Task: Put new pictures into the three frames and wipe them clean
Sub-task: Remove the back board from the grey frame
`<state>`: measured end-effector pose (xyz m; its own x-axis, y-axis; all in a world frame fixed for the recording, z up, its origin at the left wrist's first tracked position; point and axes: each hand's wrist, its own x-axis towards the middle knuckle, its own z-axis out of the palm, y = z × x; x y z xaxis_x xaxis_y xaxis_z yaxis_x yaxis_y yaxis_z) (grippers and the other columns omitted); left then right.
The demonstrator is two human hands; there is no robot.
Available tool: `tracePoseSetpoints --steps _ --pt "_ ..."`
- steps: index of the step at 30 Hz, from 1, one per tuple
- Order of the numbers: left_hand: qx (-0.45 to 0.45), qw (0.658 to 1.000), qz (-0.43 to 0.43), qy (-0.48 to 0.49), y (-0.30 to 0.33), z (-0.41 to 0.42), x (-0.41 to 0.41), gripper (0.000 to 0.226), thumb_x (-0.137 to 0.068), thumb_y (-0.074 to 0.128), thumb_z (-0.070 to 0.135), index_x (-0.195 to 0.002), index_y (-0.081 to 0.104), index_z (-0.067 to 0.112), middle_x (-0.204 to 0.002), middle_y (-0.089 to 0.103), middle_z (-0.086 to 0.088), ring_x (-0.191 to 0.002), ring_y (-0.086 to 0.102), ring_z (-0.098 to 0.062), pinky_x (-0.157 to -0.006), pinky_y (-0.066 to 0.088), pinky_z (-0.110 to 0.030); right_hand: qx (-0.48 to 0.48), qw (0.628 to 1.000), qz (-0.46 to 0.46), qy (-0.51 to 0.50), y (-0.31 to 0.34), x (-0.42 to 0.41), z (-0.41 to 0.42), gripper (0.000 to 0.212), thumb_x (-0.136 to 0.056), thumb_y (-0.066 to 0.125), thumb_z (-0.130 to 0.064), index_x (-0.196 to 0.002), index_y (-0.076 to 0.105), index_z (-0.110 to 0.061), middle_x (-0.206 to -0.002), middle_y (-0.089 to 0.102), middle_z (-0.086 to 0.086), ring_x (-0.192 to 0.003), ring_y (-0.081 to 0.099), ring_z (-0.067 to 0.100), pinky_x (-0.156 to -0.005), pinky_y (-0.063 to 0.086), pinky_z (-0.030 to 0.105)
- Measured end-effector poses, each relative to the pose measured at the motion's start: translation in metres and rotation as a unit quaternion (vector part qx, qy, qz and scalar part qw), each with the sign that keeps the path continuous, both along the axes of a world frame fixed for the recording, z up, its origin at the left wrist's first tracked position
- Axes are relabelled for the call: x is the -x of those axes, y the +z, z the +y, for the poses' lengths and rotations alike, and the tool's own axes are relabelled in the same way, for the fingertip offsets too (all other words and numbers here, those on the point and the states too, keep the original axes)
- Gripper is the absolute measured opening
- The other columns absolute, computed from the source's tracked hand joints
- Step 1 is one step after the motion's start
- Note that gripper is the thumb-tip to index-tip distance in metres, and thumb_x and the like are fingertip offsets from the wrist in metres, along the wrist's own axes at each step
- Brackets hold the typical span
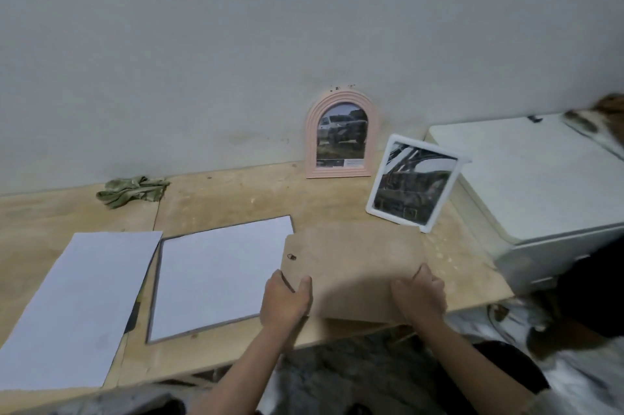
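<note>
- On the wooden table [236, 198], far right: white printer [526, 178].
- Left: loose white sheet [77, 306], frame [216, 274] face down.
- Gripped by left hand [287, 299] and right hand [420, 293]: brown backing board [354, 262].
- By the wall: pink arched frame [341, 137], white frame [410, 183], green cloth [131, 191].

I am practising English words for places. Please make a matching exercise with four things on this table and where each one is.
Things:
1. pink arched frame
2. green cloth
3. brown backing board
4. white rectangular frame

Places:
A. held by left hand and right hand
B. propped in front of the white printer
C. upright against the wall
D. crumpled at the back left of the table

Pairs: 1-C, 2-D, 3-A, 4-B
</note>
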<state>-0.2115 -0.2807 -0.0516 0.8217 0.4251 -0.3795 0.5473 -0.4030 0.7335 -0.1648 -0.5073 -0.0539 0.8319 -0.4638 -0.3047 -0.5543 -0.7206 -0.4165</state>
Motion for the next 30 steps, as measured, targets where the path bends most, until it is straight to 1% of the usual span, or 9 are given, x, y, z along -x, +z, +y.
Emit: tracePoseSetpoints --steps 5,9,12,15,19,22,24,26,30 --pt "-0.059 0.997 0.038 -0.04 -0.006 -0.062 -0.004 0.041 -0.079 0.062 0.053 -0.093 0.052 0.015 -0.09 0.058 -0.003 -0.08 0.054 -0.016 -0.063 0.046 -0.03 0.04 0.999 0.023 0.029 -0.01 0.006 -0.059 0.059 -0.079 0.06 -0.05 -0.125 0.045 -0.016 -0.124 0.048 0.017 -0.112 0.049 0.036 -0.095 0.044 0.043" --pt "-0.103 0.992 0.041 -0.067 -0.016 -0.087 -0.008 0.046 -0.073 0.061 0.058 -0.084 0.051 0.015 -0.084 0.057 -0.001 -0.082 0.055 -0.019 -0.073 0.052 -0.038 0.051 0.994 0.087 0.049 -0.02 -0.002 -0.08 0.069 -0.083 0.054 -0.053 -0.138 0.031 -0.017 -0.138 0.032 0.02 -0.126 0.035 0.039 -0.106 0.031 0.046" --pt "-0.11 0.987 0.05 -0.105 -0.03 -0.096 -0.01 0.061 -0.074 0.061 0.057 -0.106 0.051 0.006 -0.111 0.053 -0.012 -0.109 0.051 -0.029 -0.091 0.046 -0.044 0.033 0.992 0.093 0.085 -0.03 -0.006 -0.088 0.076 -0.085 0.051 -0.052 -0.145 0.022 -0.015 -0.147 0.018 0.023 -0.135 0.021 0.041 -0.111 0.023 0.05" --pt "-0.102 0.976 0.105 -0.159 -0.04 -0.104 -0.009 0.097 -0.078 0.058 0.057 -0.141 0.023 -0.008 -0.154 0.013 -0.025 -0.144 0.01 -0.036 -0.117 0.021 -0.044 0.026 0.985 0.107 0.134 -0.041 -0.007 -0.085 0.08 -0.086 0.051 -0.051 -0.147 0.015 -0.015 -0.153 -0.002 0.026 -0.142 -0.001 0.041 -0.113 0.012 0.052" --pt "-0.114 0.971 0.108 -0.182 -0.04 -0.111 -0.007 0.103 -0.086 0.056 0.049 -0.149 -0.006 -0.004 -0.157 -0.02 -0.02 -0.145 -0.02 -0.032 -0.121 0.001 -0.04 0.035 0.983 0.115 0.14 -0.046 -0.006 -0.075 0.086 -0.085 0.05 -0.05 -0.149 0.004 -0.014 -0.152 -0.01 0.028 -0.141 -0.013 0.043 -0.114 0.005 0.053" --pt "-0.098 0.976 0.106 -0.165 -0.04 -0.11 -0.007 0.095 -0.087 0.056 0.043 -0.149 0.003 -0.004 -0.158 -0.014 -0.019 -0.147 -0.012 -0.031 -0.121 0.007 -0.04 0.034 0.98 0.107 0.164 -0.043 -0.005 -0.07 0.083 -0.088 0.047 -0.043 -0.149 0.002 -0.011 -0.153 -0.007 0.026 -0.141 -0.013 0.043 -0.114 0.003 0.052" --pt "-0.092 0.982 0.085 -0.144 -0.04 -0.105 -0.008 0.076 -0.085 0.058 0.04 -0.14 0.027 -0.004 -0.155 0.011 -0.022 -0.144 0.013 -0.037 -0.116 0.024 -0.042 0.034 0.975 0.093 0.197 -0.044 -0.005 -0.061 0.083 -0.088 0.047 -0.041 -0.15 0.001 -0.012 -0.154 -0.009 0.024 -0.141 -0.013 0.041 -0.114 0.005 0.053" --pt "-0.098 0.989 0.023 -0.113 -0.039 -0.097 -0.006 0.043 -0.083 0.058 0.037 -0.109 0.045 0.005 -0.123 0.042 -0.016 -0.114 0.047 -0.033 -0.093 0.044 -0.041 0.041 0.971 0.063 0.225 -0.043 -0.004 -0.047 0.08 -0.087 0.048 -0.04 -0.149 0.005 -0.014 -0.154 -0.01 0.023 -0.142 -0.01 0.04 -0.114 0.01 0.052" --pt "-0.115 0.991 -0.057 -0.042 -0.024 -0.073 -0.001 0.014 -0.087 0.056 0.026 -0.089 0.052 0.013 -0.089 0.055 -0.004 -0.082 0.056 -0.023 -0.068 0.041 -0.028 0.022 0.958 0.021 0.285 -0.041 -0.006 -0.004 0.072 -0.089 0.051 -0.039 -0.147 0.015 -0.016 -0.156 -0.006 0.021 -0.144 -0.006 0.037 -0.114 0.017 0.049"
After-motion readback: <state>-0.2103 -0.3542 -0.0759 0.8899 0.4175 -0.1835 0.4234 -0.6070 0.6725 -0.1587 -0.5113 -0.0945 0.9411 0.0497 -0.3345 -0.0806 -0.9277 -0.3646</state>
